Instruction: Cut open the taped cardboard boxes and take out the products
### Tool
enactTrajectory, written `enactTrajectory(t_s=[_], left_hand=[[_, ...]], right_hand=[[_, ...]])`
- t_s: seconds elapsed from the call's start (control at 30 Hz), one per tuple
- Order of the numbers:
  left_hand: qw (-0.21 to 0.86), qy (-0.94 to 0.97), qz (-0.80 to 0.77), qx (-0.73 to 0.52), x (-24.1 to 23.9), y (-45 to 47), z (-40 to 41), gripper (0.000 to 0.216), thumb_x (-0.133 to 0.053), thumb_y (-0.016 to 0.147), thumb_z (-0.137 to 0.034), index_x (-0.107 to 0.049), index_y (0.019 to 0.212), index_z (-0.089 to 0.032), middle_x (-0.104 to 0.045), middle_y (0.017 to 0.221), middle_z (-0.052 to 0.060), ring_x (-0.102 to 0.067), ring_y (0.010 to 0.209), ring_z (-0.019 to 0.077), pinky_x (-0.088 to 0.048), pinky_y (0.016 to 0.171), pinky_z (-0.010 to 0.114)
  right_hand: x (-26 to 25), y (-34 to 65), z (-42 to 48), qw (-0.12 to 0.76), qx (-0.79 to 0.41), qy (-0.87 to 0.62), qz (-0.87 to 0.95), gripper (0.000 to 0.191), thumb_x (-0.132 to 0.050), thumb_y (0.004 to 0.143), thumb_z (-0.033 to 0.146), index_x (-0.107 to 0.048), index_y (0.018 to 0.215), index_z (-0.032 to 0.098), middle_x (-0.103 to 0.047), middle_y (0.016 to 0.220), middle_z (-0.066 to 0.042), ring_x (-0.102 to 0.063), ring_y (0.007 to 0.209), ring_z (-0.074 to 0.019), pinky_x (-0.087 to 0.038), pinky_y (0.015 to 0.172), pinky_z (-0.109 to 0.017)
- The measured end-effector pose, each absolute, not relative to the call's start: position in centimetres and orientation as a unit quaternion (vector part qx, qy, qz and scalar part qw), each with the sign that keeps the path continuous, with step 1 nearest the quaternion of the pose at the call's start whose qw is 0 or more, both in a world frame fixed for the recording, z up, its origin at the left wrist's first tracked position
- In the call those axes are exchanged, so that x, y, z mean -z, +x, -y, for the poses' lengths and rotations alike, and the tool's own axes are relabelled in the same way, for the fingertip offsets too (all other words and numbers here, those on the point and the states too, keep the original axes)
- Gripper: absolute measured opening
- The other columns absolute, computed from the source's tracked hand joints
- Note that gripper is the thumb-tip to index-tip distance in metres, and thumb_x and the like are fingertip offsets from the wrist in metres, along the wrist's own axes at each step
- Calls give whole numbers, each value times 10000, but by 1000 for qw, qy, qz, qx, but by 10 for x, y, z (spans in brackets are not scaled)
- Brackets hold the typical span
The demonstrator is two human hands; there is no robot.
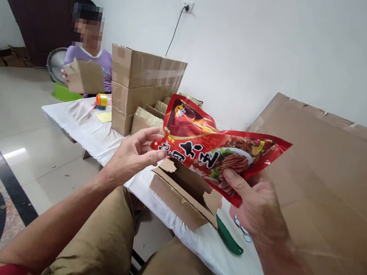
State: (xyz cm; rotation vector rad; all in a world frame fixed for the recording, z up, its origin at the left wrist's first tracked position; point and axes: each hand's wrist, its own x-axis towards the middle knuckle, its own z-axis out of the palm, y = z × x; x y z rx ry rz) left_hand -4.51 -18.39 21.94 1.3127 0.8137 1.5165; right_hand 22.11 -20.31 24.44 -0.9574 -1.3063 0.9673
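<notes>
A shiny red food packet (199,147) with printed black characters and a picture of sliced meat is held up at a tilt in front of me. My right hand (257,199) grips its lower right part, thumb across the front and fingers behind. At the packet's left end, my left hand (137,151) pinches the edge between thumb and fingers; some fingertips are hidden. Below the packet stands an open cardboard box (176,197) with its flaps up; its inside is mostly hidden. A green handle (230,239) of some tool lies beside the box.
Stacked cardboard boxes (135,87) stand on the white-covered table (171,213), with several open boxes beside them. Tape rolls (101,101) lie near the far end. Across the table, a person (106,66) holds a carton (86,76). A big cardboard sheet (329,190) leans at right.
</notes>
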Motion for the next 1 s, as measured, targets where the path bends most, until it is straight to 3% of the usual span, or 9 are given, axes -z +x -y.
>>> enactTrajectory(t_s=[0.13, 0.23, 0.33, 0.5, 0.63, 0.7, 0.8, 0.87, 1.0], left_hand=[[490, 504, -306, -642, -228, -43, 174, 594, -989, 622, -452, -739, 1073, -158, -770, 877, 26, -563, 469, 54, -426, 422, 203], [473, 490, -300, -668, -232, -48, 162, 553, -1000, 579, -454, -738, 962, -154, -731, 745, -12, -543, 436, 56, -421, 408, 203], [450, 481, -303, -689, -232, -54, 151, 497, -988, 582, -430, -727, 903, -154, -702, 685, -29, -517, 427, 53, -411, 404, 201], [415, 484, -309, -705, -228, -70, 135, 435, -957, 637, -377, -710, 929, -167, -709, 704, -31, -523, 443, 53, -411, 417, 194], [399, 489, -315, -709, -231, -88, 114, 400, -941, 691, -357, -699, 955, -178, -686, 678, -44, -534, 452, 61, -429, 441, 198], [392, 484, -328, -710, -232, -96, 103, 397, -918, 737, -347, -692, 1022, -188, -715, 760, -27, -576, 498, 70, -466, 477, 201], [367, 443, -365, -732, -221, -98, 91, 502, -843, 824, -301, -627, 1267, -207, -736, 1215, 75, -678, 685, 100, -553, 582, 232], [344, 400, -397, -751, -199, -91, 88, 640, -770, 853, -231, -518, 1442, -217, -558, 1537, 145, -719, 895, 148, -608, 709, 272], [370, 356, -453, -729, -131, -66, 84, 840, -670, 798, -151, -375, 1578, -243, -401, 1668, 166, -667, 1236, 257, -598, 992, 384]], right_hand=[[-246, 206, 194, 574, -409, -398, 588, 486, -877, 775, 536, -676, 1155, 309, -790, 1229, -35, -771, 1083, -295, -672, 940, -489], [-251, 201, 185, 543, -401, -417, 608, 475, -881, 756, 579, -692, 1080, 287, -809, 1042, -22, -775, 885, -247, -691, 820, -435], [-259, 195, 177, 520, -384, -440, 624, 440, -889, 753, 561, -715, 1019, 258, -809, 948, -22, -767, 828, -238, -687, 804, -422], [-274, 180, 160, 516, -360, -448, 635, 415, -908, 706, 442, -761, 1041, 246, -826, 1104, -41, -771, 1062, -301, -664, 907, -437], [-282, 165, 135, 497, -359, -459, 643, 343, -885, 688, 391, -767, 969, 235, -824, 991, -38, -765, 877, -254, -634, 666, -348], [-284, 157, 120, 499, -355, -444, 654, 305, -881, 679, 370, -760, 922, 231, -807, 902, -26, -710, 715, -197, -547, 518, -290], [-282, 142, 94, 506, -356, -427, 659, 260, -890, 655, 301, -757, 863, 221, -780, 800, -12, -623, 583, -140, -495, 461, -260], [-275, 131, 75, 481, -371, -460, 648, 220, -876, 689, 260, -754, 866, 215, -777, 772, -11, -622, 566, -131, -528, 493, -257], [-241, 103, 34, 369, -402, -562, 622, 120, -837, 783, 170, -722, 817, 175, -743, 686, -38, -654, 581, -148, -583, 573, -276]])
